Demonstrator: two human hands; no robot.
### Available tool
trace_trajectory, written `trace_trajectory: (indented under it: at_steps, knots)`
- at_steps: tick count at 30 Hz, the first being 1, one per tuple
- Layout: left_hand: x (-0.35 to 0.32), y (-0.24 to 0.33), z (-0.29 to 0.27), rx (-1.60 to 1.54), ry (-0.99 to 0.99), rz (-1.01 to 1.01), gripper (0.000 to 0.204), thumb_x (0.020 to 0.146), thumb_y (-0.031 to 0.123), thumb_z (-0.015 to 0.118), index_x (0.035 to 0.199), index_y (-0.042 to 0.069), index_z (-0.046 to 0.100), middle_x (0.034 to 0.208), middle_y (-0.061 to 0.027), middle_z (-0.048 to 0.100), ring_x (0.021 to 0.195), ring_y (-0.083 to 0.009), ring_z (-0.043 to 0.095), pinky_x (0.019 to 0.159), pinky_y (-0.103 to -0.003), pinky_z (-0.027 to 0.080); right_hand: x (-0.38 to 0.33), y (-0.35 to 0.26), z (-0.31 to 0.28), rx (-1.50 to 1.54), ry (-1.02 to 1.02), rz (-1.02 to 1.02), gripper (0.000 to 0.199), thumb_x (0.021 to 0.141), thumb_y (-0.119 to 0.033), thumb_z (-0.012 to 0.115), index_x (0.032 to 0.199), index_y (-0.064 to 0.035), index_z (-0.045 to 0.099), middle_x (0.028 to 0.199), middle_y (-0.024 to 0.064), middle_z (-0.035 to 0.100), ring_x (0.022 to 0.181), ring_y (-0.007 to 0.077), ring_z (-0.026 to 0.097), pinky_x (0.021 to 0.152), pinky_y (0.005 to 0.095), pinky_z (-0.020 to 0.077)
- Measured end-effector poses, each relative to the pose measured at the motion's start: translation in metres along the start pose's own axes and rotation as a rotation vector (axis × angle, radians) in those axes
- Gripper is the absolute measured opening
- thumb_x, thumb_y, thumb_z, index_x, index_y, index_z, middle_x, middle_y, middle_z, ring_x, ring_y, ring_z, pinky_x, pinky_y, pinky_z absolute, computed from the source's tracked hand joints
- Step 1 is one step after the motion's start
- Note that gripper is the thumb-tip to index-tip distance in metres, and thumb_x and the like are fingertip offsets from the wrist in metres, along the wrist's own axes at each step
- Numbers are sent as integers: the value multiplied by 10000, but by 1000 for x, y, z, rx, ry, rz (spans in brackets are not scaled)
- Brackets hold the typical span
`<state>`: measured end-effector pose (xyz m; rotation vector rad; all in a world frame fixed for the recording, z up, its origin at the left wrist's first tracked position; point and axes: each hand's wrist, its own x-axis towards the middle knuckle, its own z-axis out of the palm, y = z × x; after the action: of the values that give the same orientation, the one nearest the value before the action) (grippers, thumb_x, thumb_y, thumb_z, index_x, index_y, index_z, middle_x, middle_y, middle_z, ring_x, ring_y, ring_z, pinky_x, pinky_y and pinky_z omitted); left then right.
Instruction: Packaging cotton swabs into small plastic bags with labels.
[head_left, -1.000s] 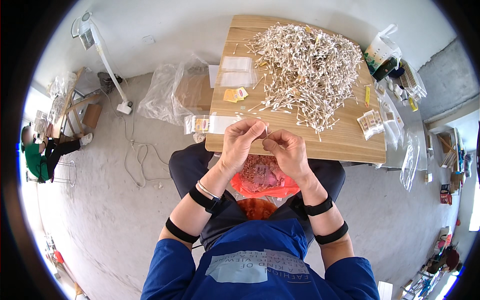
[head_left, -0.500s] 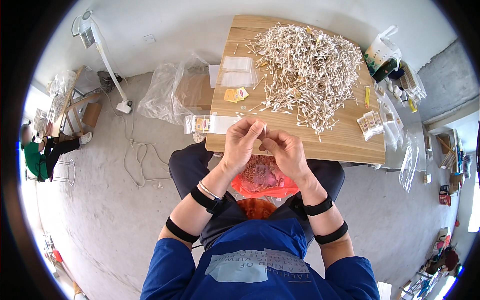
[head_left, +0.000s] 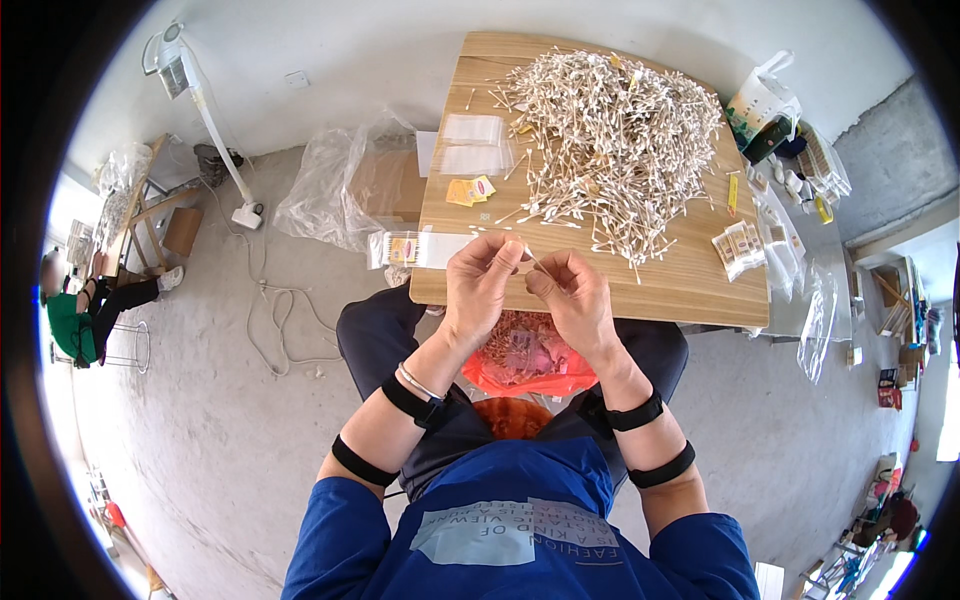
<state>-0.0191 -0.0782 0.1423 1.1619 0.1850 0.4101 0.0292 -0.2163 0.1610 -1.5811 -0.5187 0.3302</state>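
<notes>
Above the table's near edge, my left hand [head_left: 478, 288] and my right hand [head_left: 578, 305] are close together, thumbs and forefingers pinched. Between their fingertips runs a thin cotton swab [head_left: 537, 263], held from both sides and partly covered by the fingers. Beyond them a big heap of loose cotton swabs [head_left: 620, 140] covers much of the tabletop. Left of my left hand lies a clear plastic bag [head_left: 404, 249] with a row of swabs and a yellow card inside. Several yellow cards [head_left: 470, 190] and a stack of flat clear bags [head_left: 473, 145] lie farther back on the left.
The wooden table [head_left: 455, 285] has filled swab packs [head_left: 740, 250] at its right edge. A red bag [head_left: 520, 360] of swab-like pieces sits between my knees. Plastic film and a cardboard box [head_left: 390, 185] stand left. A person in green [head_left: 75, 320] sits far left.
My hands have drawn slightly apart, and more of the swab shows between the fingertips. The things on the table look unmoved.
</notes>
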Motion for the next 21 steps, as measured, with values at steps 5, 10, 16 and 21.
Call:
trace_trajectory:
  at_steps: [5, 10, 16, 21]
  knots:
    - [-1, -2, 0, 32, -17, 43, 180, 948, 197, 626, 985, 24, 657, 892, -11, 657, 830, -75, 578, 760, -230, 458, 2, 5, -7, 24, -84, 19, 145, 944, -103, 597, 943, 32, 650, 783, 63, 686, 739, 92, 628, 699, 246, 502]
    - [-1, -6, -2, -134, -62, -30, 171, 955, 199, 614, 987, 34, 645, 892, -4, 643, 811, -76, 575, 738, -221, 463, 2, -1, -2, 150, -120, 49, 207, 979, -117, 536, 900, 34, 653, 789, 61, 688, 750, 97, 630, 715, 250, 502]
    - [-4, 2, 2, -417, -114, -279, 179, 957, 228, 609, 952, 49, 617, 892, -3, 628, 765, -85, 583, 681, -207, 479, 1, 14, -3, 338, -167, 125, 280, 1004, -173, 506, 884, 25, 662, 775, 50, 676, 728, 98, 621, 688, 244, 501]
    - [-3, -2, 8, -295, -65, -167, 201, 960, 247, 603, 958, 46, 607, 909, -15, 632, 793, -91, 597, 700, -216, 495, 2, 8, 0, 248, -163, 81, 269, 1017, -193, 479, 945, 18, 629, 764, 38, 653, 680, 111, 621, 652, 240, 499]
